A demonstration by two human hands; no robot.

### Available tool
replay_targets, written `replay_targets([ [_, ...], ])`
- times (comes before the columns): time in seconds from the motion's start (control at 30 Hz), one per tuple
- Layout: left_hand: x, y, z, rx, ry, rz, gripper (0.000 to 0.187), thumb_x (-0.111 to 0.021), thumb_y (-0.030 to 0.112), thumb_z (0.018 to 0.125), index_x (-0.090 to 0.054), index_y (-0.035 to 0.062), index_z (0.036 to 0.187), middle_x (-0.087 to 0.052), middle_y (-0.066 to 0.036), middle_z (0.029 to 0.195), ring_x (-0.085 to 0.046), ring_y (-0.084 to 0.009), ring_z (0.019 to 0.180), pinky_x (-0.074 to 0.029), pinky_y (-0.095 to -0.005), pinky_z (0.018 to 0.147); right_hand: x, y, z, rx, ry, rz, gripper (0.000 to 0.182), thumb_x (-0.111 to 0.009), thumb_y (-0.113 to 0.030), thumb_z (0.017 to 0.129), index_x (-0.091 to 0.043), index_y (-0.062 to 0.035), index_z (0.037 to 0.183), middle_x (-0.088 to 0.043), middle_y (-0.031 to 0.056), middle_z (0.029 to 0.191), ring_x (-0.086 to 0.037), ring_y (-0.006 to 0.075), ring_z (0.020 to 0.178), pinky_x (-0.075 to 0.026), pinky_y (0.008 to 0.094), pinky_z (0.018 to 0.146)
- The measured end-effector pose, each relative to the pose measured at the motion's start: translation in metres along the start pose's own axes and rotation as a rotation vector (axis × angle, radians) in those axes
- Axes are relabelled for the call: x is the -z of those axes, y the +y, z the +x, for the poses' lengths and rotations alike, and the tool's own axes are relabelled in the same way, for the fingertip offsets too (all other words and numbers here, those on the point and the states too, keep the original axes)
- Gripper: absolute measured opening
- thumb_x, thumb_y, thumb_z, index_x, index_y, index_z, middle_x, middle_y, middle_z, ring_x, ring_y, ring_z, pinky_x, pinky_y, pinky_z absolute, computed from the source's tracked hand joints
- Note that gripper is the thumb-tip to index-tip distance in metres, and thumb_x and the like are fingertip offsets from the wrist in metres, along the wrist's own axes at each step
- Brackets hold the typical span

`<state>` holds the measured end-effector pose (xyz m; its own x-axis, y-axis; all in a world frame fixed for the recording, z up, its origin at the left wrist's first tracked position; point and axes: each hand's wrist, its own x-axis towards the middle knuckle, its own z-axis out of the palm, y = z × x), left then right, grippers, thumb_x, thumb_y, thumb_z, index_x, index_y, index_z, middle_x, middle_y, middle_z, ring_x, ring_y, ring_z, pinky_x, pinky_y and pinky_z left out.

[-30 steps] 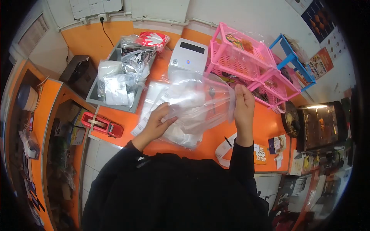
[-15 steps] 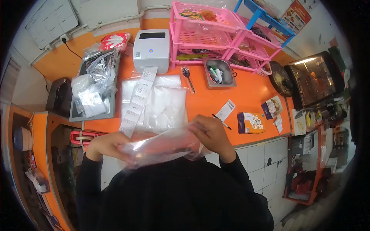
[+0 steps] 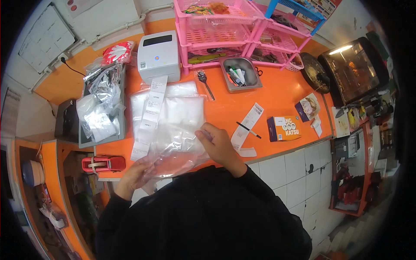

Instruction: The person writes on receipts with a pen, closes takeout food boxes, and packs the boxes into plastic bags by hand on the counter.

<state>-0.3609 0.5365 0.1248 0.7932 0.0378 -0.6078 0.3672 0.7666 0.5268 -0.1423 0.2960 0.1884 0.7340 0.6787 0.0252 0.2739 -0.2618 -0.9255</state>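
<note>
A clear plastic bag (image 3: 175, 160) is spread between my two hands at the counter's front edge. My left hand (image 3: 135, 174) grips its lower left side, fingers closed on the film. At the bag's upper right, my right hand (image 3: 216, 143) pinches the plastic between thumb and fingers. Just beyond lies a stack of clear plastic bags (image 3: 184, 110) on the orange counter. A long strip of printed labels (image 3: 151, 110) runs from the white label printer (image 3: 158, 56) down over the stack's left part.
A grey tray (image 3: 122, 108) of plastic packets stands left, above a red tape dispenser (image 3: 104, 164). Pink racks (image 3: 216, 41), a metal container (image 3: 242, 84) and a black spoon (image 3: 205, 85) are behind. Rightward lie a receipt (image 3: 250, 123), a pen (image 3: 248, 130) and an orange box (image 3: 284, 128).
Both hands have moved with the bag, which now hangs more openly over the counter edge. The view has shifted, and the tape dispenser and more of the receipt now show.
</note>
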Motion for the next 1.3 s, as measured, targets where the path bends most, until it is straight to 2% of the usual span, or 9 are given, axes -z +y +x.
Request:
replay_targets([
  [0.03, -0.012, 0.001, -0.006, -0.019, -0.021, 0.002, 0.039, -0.066, 0.007, 0.088, -0.056, 0.0056, 0.125, -0.064, -0.003, 0.112, -0.062, -0.0107, 0.089, -0.052, -0.0246, 0.079, 0.0, 0.001, 0.0, 0.0, -0.05, -0.041, 0.022, -0.062, -0.021, 0.09, -0.056, -0.0006, 0.084, -0.053, 0.0151, 0.066, -0.054, 0.0309, 0.061, -0.04, 0.0382, 0.057],
  [0.23, -0.008, -0.001, 0.002, -0.198, 0.018, 0.013, 0.037, -0.073, 0.013, 0.084, -0.059, 0.0071, 0.118, -0.066, -0.003, 0.104, -0.065, -0.0159, 0.091, -0.053, -0.0287, 0.08, 0.016, 0.031, 0.01, 0.474, 0.492, -0.632, 0.022, -0.067, -0.019, 0.083, -0.058, -0.0046, 0.098, -0.06, 0.0113, 0.098, -0.057, 0.032, 0.093, -0.044, 0.0445, 0.075],
  [0.37, -0.018, -0.009, 0.005, -0.216, 0.146, 0.066, 0.039, -0.073, 0.012, 0.083, -0.058, 0.0073, 0.119, -0.065, -0.004, 0.104, -0.064, -0.0181, 0.094, -0.054, -0.033, 0.083, 0.074, 0.139, -0.003, -0.269, 0.34, -0.629, 0.031, -0.07, -0.014, 0.08, -0.061, -0.0035, 0.107, -0.06, 0.0142, 0.114, -0.054, 0.0368, 0.11, -0.042, 0.0499, 0.093],
  [0.47, -0.015, -0.019, 0.017, -0.228, 0.209, 0.056, 0.041, -0.074, 0.013, 0.083, -0.057, 0.0068, 0.119, -0.064, -0.005, 0.105, -0.064, -0.0183, 0.097, -0.054, -0.0342, 0.083, 0.079, 0.226, -0.035, -0.096, 0.318, -0.761, 0.037, -0.072, -0.013, 0.077, -0.062, -0.004, 0.112, -0.056, 0.0171, 0.127, -0.049, 0.0382, 0.121, -0.041, 0.0491, 0.098],
  [0.8, -0.023, -0.024, 0.031, -0.147, 0.175, 0.064, 0.039, -0.072, 0.015, 0.084, -0.055, 0.0043, 0.118, -0.064, -0.006, 0.103, -0.064, -0.0192, 0.096, -0.056, -0.0347, 0.082, 0.07, 0.231, -0.05, -0.115, 0.316, -0.786, 0.036, -0.069, -0.014, 0.079, -0.064, -0.0071, 0.114, -0.052, 0.0148, 0.136, -0.04, 0.0375, 0.133, -0.024, 0.0652, 0.108],
  [0.9, -0.065, -0.013, 0.023, -0.156, 0.255, 0.097, 0.029, -0.068, 0.013, 0.088, -0.055, 0.0079, 0.114, -0.061, -0.002, 0.089, -0.063, -0.0161, 0.078, -0.055, -0.0298, 0.065, 0.068, 0.202, -0.044, 0.058, 0.464, -0.81, 0.029, -0.068, -0.013, 0.079, -0.065, -0.0073, 0.107, -0.059, 0.0128, 0.124, -0.046, 0.0358, 0.126, -0.027, 0.0609, 0.105],
  [1.0, -0.056, -0.013, 0.03, -0.311, 0.206, 0.328, 0.033, -0.071, 0.012, 0.084, -0.056, 0.0024, 0.113, -0.065, -0.01, 0.101, -0.066, -0.0194, 0.087, -0.056, -0.0326, 0.075, 0.06, 0.132, -0.034, 0.03, 0.483, -0.628, 0.022, -0.066, -0.012, 0.083, -0.064, -0.0059, 0.104, -0.064, 0.0101, 0.106, -0.056, 0.0308, 0.107, -0.041, 0.045, 0.094],
  [1.17, -0.079, -0.023, 0.06, -0.602, 0.5, 1.113, 0.037, -0.077, 0.005, 0.075, -0.055, 0.0038, 0.104, -0.063, -0.003, 0.09, -0.06, -0.0123, 0.083, -0.052, -0.027, 0.07, -0.022, 0.037, -0.018, 0.108, -0.089, 0.185, 0.016, -0.065, -0.011, 0.085, -0.059, 0.0009, 0.094, -0.059, 0.0129, 0.081, -0.057, 0.0194, 0.068, -0.046, 0.0325, 0.062],
  [1.3, -0.123, -0.03, 0.06, -0.793, 0.301, 0.647, 0.039, -0.078, 0.001, 0.072, -0.055, 0.0026, 0.104, -0.062, -0.003, 0.089, -0.061, -0.0129, 0.084, -0.051, -0.0269, 0.072, -0.07, 0.052, -0.003, 0.06, -0.211, 0.253, 0.017, -0.061, -0.015, 0.092, -0.059, 0.0012, 0.097, -0.061, 0.011, 0.083, -0.057, 0.0173, 0.07, -0.047, 0.0302, 0.066],
])
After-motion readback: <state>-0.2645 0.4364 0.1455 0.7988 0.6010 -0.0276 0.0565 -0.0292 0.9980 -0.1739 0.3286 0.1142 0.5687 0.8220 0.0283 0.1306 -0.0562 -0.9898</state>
